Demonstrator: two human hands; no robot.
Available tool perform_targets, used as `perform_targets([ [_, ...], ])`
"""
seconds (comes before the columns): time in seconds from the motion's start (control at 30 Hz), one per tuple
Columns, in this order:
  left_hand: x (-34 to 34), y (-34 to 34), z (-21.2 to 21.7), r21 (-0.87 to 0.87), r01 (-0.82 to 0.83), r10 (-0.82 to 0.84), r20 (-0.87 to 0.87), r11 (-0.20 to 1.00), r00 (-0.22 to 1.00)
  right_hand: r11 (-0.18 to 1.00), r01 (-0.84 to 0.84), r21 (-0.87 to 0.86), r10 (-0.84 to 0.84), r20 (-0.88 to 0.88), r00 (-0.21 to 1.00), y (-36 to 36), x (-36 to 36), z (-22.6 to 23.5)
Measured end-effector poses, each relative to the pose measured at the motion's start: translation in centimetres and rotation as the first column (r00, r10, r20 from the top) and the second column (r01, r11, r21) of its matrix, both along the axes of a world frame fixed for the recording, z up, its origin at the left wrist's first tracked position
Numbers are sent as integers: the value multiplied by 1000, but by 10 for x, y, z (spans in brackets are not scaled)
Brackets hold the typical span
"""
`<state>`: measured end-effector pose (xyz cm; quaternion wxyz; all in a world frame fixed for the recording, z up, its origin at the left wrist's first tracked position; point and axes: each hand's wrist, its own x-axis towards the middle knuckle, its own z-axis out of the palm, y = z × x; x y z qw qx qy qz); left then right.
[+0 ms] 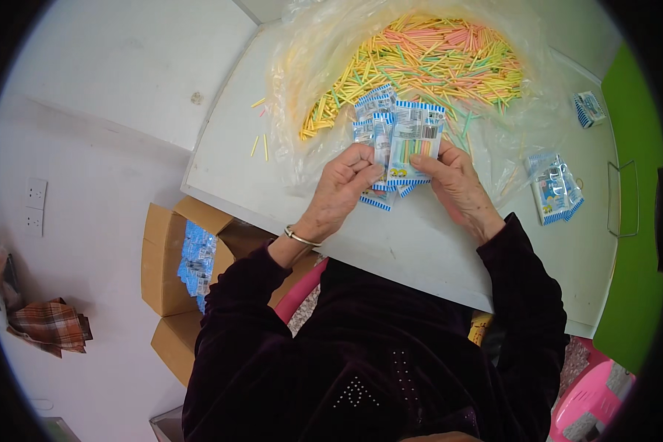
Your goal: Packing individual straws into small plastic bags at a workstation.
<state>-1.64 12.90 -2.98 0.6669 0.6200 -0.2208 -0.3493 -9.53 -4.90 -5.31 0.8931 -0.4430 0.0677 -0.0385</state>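
Observation:
Over the table, my right hand pinches a blue-and-white striped packet by its lower right edge, thumb on its front. Pastel sticks show through the packet's see-through part. My left hand is closed on the edges of several similar packets, which overlap behind and beside that one. Some packet ends stick out below my fingers. Just beyond both hands, a large heap of thin yellow, pink and green sticks lies on an opened clear plastic bag.
More packets lie on the white table at the right, with another small packet farther back. A few loose sticks are left of the bag. Below the table's left edge stands an open cardboard box holding blue packets.

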Motion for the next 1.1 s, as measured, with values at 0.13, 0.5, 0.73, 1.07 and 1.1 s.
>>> perform_targets([
  [0.13,-1,-4,-17,-54,25,-19,112,998,994,998,5,-68,-5,7,1000,-3,-2,9],
  [0.5,7,11,-38,249,-379,-45,880,891,474,995,-63,-80,54,-103,993,-45,-6,2],
  [0.73,13,13,-47,280,-370,89,679,886,728,972,-166,-167,113,-288,951,-38,-2,-6],
  [1.07,44,0,-56,157,-487,218,747,859,628,970,-95,-223,24,-301,953,-18,25,0],
  [1.1,42,-2,-54,178,-481,184,767,859,614,964,-92,-248,12,-309,951,-15,28,2],
])
